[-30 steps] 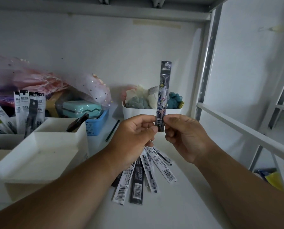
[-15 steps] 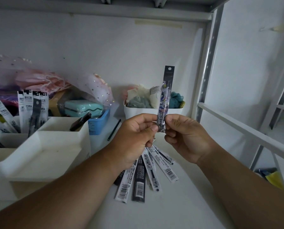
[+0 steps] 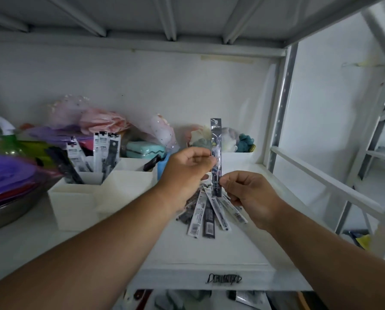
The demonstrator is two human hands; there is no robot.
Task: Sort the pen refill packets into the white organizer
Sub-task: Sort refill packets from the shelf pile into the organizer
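The task looks partly done. Several refill packets (image 3: 102, 151) already stand upright in the back left compartments of the white organizer (image 3: 75, 198), which sits on the shelf (image 3: 209, 249) to the person's left. The nearer compartments show no packets from this angle (their floors are hidden behind the walls).

One dark packet (image 3: 216, 157) is held upright in the air, above the shelf and to the right of the organizer. The left hand (image 3: 187, 173) pinches it about midway up with curled fingers, while the right hand (image 3: 249, 193) pinches its lower end between thumb and forefinger. Both hands have hold of this one packet and nothing else.

Below the hands a fan of loose packets (image 3: 207, 211) lies flat on the shelf, a mix of white and black ones, partly hidden by the left wrist. By this evidence the held packet still needs a compartment, and the fanned pile remains to be sorted after it.
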